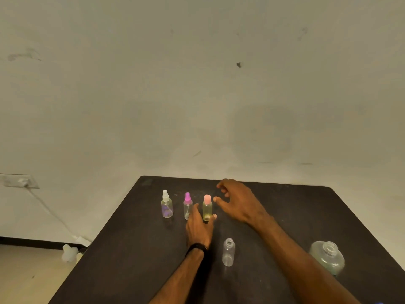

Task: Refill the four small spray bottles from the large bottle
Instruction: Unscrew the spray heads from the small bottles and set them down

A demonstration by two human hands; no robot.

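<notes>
On the dark table (pixel 140 249) stand three small capped bottles in a row: one with a white spray top (pixel 167 206), one with a magenta spray top (pixel 187 204), and a yellowish one with a pink cap (pixel 207 208). My left hand (pixel 199 229) holds the pink-capped bottle low down, fingers on its left and thumb on its right. Just right of the pink cap hovers my right hand (pixel 237 201), fingers spread, touching nothing. A small clear bottle (pixel 228 252) stands uncapped nearer to me. The large clear bottle (pixel 328 257), its mouth uncovered, stands at the right.
The table's far edge meets a pale wall. Its left edge drops to the floor, where a white object (pixel 69 253) lies. A wall socket (pixel 19 182) with a cable is at the left.
</notes>
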